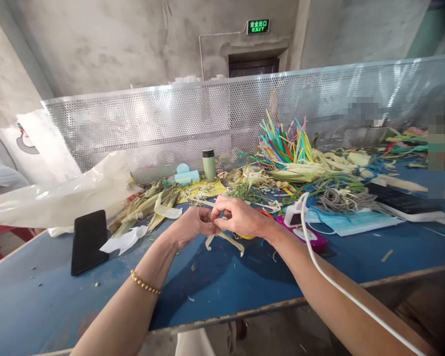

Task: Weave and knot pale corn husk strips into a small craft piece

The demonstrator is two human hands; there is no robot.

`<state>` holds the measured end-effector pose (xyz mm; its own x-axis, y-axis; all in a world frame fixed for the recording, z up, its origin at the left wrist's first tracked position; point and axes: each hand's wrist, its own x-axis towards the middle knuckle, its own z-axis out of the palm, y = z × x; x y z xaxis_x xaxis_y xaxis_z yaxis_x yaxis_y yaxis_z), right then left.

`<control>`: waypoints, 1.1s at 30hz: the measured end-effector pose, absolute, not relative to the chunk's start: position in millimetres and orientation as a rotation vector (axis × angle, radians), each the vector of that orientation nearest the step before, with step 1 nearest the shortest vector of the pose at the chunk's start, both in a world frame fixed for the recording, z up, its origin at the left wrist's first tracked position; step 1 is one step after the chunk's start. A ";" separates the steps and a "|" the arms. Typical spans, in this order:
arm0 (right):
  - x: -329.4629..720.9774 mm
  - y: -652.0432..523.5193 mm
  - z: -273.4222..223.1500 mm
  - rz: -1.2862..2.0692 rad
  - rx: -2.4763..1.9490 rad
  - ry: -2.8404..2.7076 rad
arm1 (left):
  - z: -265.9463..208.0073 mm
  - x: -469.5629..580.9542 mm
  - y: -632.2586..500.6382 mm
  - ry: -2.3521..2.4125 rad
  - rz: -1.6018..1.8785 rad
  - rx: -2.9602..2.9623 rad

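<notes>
My left hand (194, 225) and my right hand (237, 216) meet above the blue table (207, 287), fingertips pinched close together. Between them is a pale, narrow strip of corn husk (232, 242), its ends hanging below the fingers and curling. The part inside the pinch is hidden by my fingers. Behind the hands lie a wider piece of husk (166, 210) and a heap of dried plant scraps (248, 180). Just beyond my right wrist sits a magenta power strip (316, 241) with a white plug (293, 216) in it.
A black phone (89, 242) and torn white paper (124, 241) lie on the left. At the back stand a green bottle (209, 165) and colourful pipe cleaners (284, 143) before a perforated metal screen (163, 128). A white cable (341, 291) crosses over my right forearm. A blue face mask (352, 222) lies right.
</notes>
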<state>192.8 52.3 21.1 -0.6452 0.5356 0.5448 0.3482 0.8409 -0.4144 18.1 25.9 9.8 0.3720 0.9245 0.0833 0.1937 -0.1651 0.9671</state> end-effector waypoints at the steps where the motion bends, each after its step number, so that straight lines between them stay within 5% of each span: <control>1: 191.8 51.6 21.5 0.347 -0.644 -2.325 | 10.1 18.7 25.3 1.015 0.901 1.626; 17: 190.8 52.7 30.8 0.408 -0.697 -1.897 | 14.1 21.1 25.3 0.973 1.037 1.463; 26: 189.2 50.4 23.3 0.050 -0.545 -2.326 | 3.3 21.4 33.1 1.155 1.079 1.645; 33: 186.2 53.8 17.6 0.132 -0.587 -2.319 | 5.9 29.1 29.4 1.167 1.045 1.784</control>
